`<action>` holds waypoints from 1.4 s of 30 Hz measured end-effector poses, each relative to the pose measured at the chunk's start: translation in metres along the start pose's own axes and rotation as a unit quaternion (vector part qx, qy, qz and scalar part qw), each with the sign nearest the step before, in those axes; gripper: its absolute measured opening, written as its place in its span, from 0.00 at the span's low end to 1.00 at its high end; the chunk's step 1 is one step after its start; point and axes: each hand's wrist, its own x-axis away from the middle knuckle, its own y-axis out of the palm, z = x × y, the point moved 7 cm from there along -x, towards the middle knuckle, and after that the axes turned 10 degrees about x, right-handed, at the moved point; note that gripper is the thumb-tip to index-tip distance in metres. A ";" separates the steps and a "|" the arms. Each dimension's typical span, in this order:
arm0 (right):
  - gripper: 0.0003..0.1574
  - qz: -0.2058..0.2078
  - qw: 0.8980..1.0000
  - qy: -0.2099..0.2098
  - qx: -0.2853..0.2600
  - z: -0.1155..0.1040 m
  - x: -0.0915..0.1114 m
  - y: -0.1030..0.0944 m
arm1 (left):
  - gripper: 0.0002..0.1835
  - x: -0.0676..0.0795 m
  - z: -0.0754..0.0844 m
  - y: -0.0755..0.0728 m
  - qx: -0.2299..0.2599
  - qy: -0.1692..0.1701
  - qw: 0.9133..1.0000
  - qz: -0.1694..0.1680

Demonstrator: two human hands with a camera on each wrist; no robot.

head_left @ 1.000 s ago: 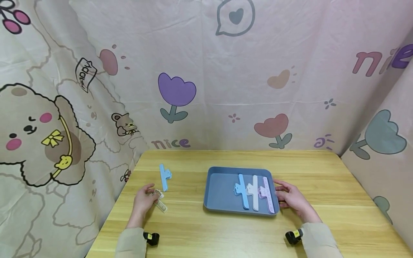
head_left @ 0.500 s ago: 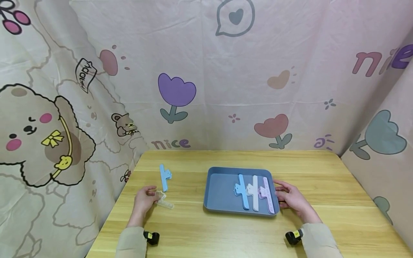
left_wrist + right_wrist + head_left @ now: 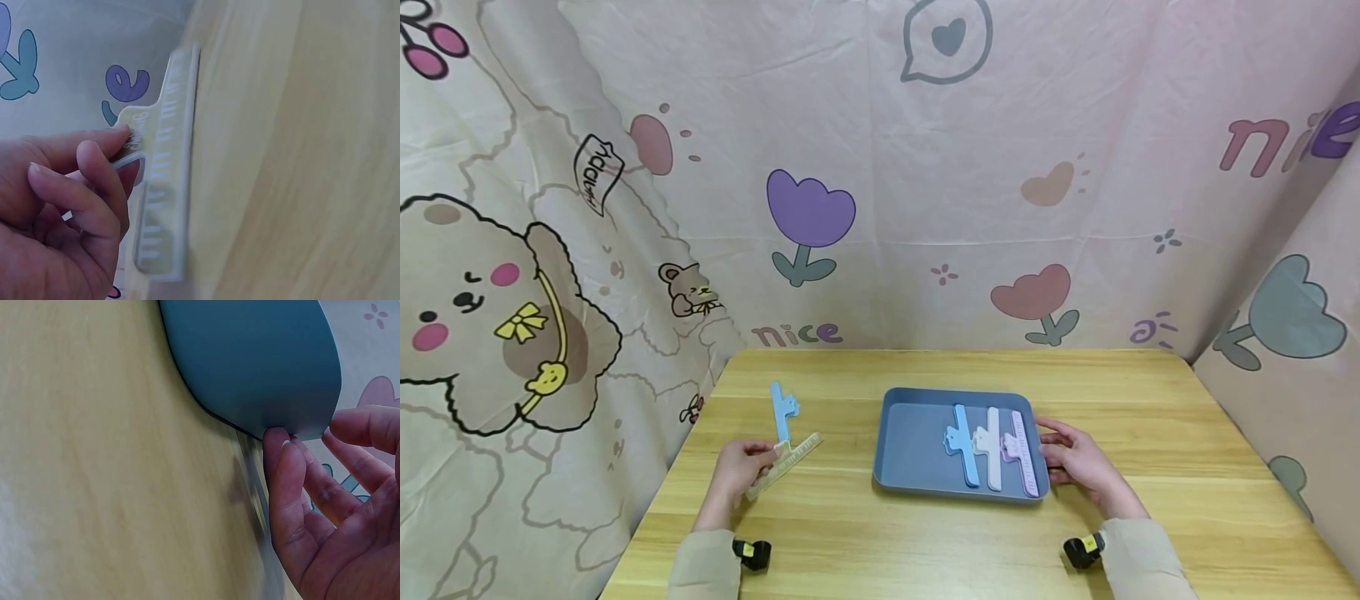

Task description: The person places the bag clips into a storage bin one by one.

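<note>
My left hand [image 3: 741, 467] pinches a translucent pale-yellow clip [image 3: 165, 156] by its handle. The clip's long ruled bar slants up to the right, close over the wood in the left wrist view. Just beyond it lies a light blue clip [image 3: 781, 412], its near end overlapped by the held one in the head view. My right hand [image 3: 1078, 462] rests its fingertips against the outside of a grey-blue tray [image 3: 917, 486] at its right end. Inside are a blue clip [image 3: 966, 446], a white clip [image 3: 993, 450] and a purple clip [image 3: 1025, 454], side by side at the right.
The wooden table [image 3: 835, 542] ends at a printed curtain [image 3: 880, 283] behind and along both sides. Bare tray floor shows left of the blue clip. Dark wrist cameras [image 3: 752, 554] sit at both sleeves.
The pale-yellow clip has turned in my left fingers, its bar swinging from a slant down to the right to one up to the right. My right hand and the tray have stayed put.
</note>
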 end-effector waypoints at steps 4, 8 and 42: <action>0.36 0.002 1.000 0.005 0.001 0.001 -0.001 0.000 | 0.09 0.001 0.005 0.003 0.017 0.001 1.000 -0.004; 0.36 0.006 1.000 0.012 0.000 0.003 -0.002 -0.001 | 0.09 0.002 0.008 0.005 0.026 0.003 1.000 -0.005; 0.36 0.010 1.000 0.011 0.007 0.003 -0.004 -0.003 | 0.12 0.007 0.033 0.036 0.123 0.005 0.992 -0.009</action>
